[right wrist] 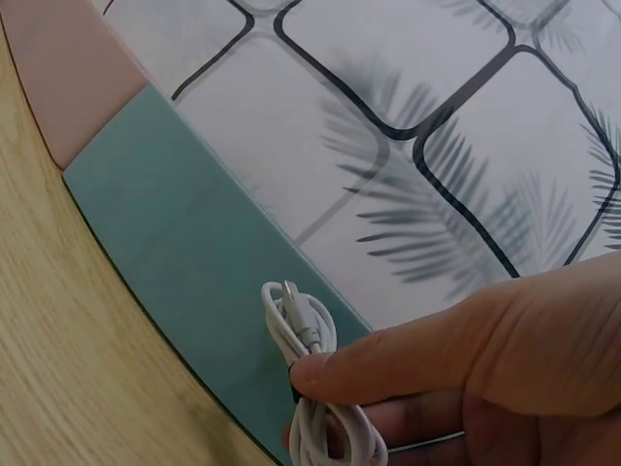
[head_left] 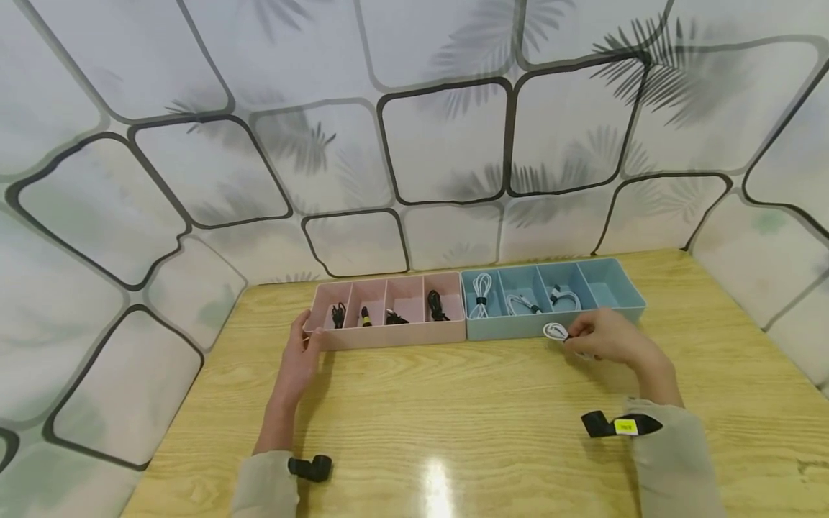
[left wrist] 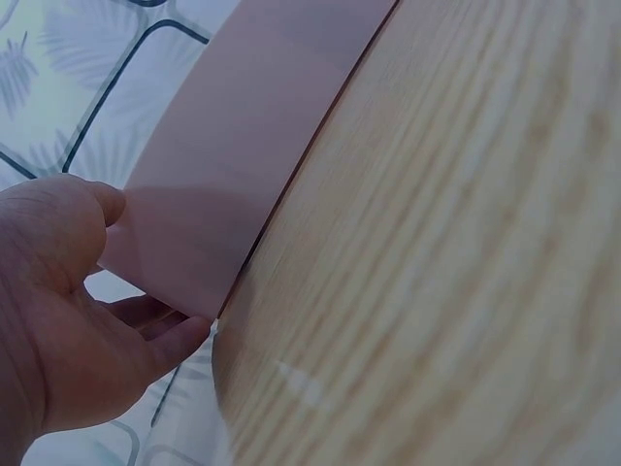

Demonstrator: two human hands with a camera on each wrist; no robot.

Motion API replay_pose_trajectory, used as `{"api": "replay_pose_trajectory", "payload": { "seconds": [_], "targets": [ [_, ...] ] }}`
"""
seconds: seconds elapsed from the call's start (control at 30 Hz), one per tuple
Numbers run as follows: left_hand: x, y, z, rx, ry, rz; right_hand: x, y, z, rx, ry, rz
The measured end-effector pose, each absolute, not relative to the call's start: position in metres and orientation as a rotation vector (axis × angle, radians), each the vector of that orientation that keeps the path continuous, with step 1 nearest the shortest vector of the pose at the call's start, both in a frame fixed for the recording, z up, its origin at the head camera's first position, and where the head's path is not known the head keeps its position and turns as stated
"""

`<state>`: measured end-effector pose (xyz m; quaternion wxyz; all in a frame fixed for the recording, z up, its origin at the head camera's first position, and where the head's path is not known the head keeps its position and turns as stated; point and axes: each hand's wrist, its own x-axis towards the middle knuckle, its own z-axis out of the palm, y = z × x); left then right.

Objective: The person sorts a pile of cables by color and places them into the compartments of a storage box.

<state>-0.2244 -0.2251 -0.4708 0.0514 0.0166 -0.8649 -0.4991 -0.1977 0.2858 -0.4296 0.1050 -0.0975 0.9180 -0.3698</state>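
My right hand (head_left: 605, 337) pinches a coiled white charging cable (right wrist: 309, 340) between thumb and fingers, in front of the blue divided box (head_left: 505, 329). A dark tie binds the coil, and its metal plug points up in the right wrist view. At the left end of the pink divided box (head_left: 388, 337), my left hand (head_left: 301, 352) grips the corner. In the left wrist view the thumb is at the box's upper edge and the fingertips are at its lower corner. The pink box's compartments hold black cables (head_left: 437, 306), one with a yellow part.
Three blue compartments hold white cables (head_left: 481, 293); the rightmost blue compartment (head_left: 609, 283) shows its bare floor. Both boxes stand end to end on the wooden table (head_left: 401, 417), near the patterned wall covering (head_left: 447, 144). Dark camera mounts (head_left: 311, 469) sit on both sleeves.
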Motion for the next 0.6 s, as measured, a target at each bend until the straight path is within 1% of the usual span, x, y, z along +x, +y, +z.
{"api": "replay_pose_trajectory", "payload": {
  "seconds": [0.6],
  "targets": [
    [-0.227,-0.227,-0.472,0.058,-2.633,-1.556,-0.194,0.299,-0.422,-0.224,2.640,-1.312]
  ]
}}
